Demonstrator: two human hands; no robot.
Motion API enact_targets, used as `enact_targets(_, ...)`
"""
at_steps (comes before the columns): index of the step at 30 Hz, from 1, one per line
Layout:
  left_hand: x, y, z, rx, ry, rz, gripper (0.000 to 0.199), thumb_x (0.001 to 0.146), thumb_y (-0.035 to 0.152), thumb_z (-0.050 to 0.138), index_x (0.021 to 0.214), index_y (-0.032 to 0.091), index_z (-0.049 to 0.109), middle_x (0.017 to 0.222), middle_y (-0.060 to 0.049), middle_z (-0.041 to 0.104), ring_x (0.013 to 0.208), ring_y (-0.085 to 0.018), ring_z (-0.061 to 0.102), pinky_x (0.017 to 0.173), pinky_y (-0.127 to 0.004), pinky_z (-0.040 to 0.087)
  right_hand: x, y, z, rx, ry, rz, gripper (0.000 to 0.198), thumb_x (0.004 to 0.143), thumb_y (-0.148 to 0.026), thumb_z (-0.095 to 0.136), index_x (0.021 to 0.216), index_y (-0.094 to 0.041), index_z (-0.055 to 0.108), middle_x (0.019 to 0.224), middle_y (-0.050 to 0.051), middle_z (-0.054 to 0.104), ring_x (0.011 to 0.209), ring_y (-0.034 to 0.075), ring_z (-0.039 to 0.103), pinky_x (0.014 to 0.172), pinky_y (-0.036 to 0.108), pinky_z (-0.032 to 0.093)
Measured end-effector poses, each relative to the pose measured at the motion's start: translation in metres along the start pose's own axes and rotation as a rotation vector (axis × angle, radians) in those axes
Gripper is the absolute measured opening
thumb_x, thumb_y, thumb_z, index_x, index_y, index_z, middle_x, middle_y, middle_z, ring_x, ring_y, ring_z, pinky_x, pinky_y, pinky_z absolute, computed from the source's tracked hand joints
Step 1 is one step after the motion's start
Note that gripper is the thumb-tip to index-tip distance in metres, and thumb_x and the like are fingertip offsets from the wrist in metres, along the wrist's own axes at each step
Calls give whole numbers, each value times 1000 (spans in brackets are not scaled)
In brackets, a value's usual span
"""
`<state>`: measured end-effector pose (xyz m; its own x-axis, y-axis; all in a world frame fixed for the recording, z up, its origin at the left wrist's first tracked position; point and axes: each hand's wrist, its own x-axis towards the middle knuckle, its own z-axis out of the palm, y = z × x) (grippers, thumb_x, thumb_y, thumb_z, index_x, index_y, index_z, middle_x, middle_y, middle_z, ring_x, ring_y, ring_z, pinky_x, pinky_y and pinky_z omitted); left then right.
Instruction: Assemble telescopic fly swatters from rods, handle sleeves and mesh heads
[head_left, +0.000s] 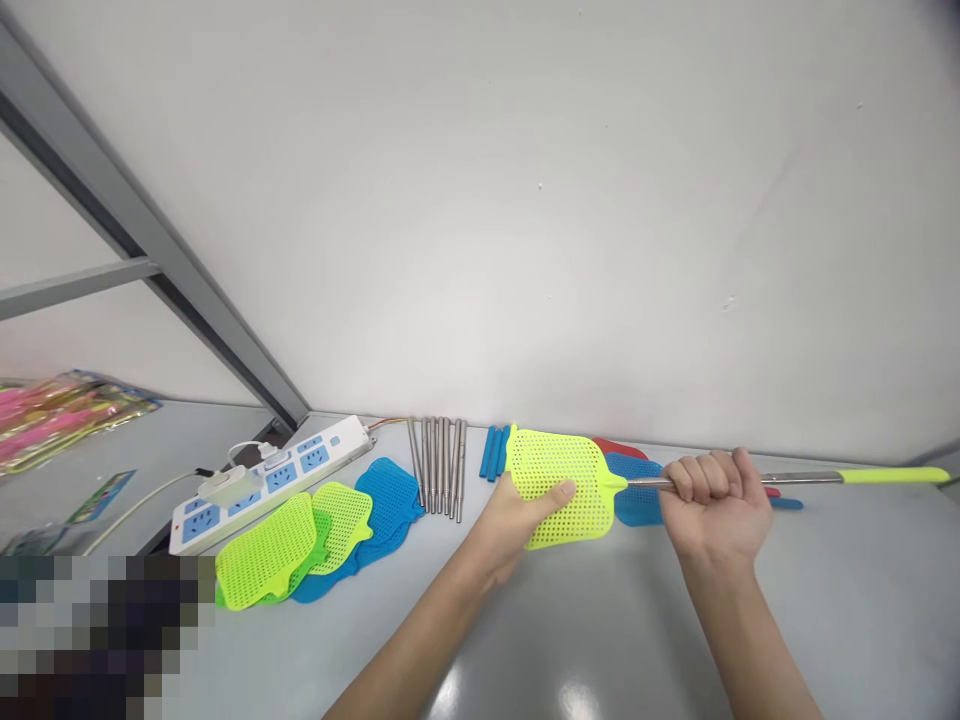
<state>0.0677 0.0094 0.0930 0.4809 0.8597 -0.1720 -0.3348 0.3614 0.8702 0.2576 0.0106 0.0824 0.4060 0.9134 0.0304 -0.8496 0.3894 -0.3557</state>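
Note:
A fly swatter with a yellow-green perforated head (577,475), a metal rod (802,479) and a yellow-green grip (892,475) is held level above the table. My left hand (517,515) grips the head at its far left end, thumb lying on top. Around the rod, just right of the head's neck, my right hand (712,505) is closed in a fist. Behind the rod lie a blue swatter head (636,505) and a red one (616,448), both partly hidden. Blue tubes (491,452) lie left of the held head, partly covered.
Loose yellow-green (266,550) and blue swatter heads (388,495) overlap on the left. Several metal rods (439,465) lie side by side against the wall. A white power strip (274,485) has plugs and cables. Packaged goods (67,415) sit beyond the grey metal frame (150,210).

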Motion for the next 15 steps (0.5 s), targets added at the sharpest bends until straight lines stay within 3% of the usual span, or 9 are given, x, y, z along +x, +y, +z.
enact_targets(15, 2, 7, -11, 74, 20, -32, 35, 71, 33, 57, 102, 15, 57, 108, -12, 57, 94, -22, 55, 85, -37, 40, 2, 0, 4, -29, 14, 102, 35, 75, -20, 45, 51, -18, 19, 44, -7, 11, 37, 7, 18, 36, 20, 27)
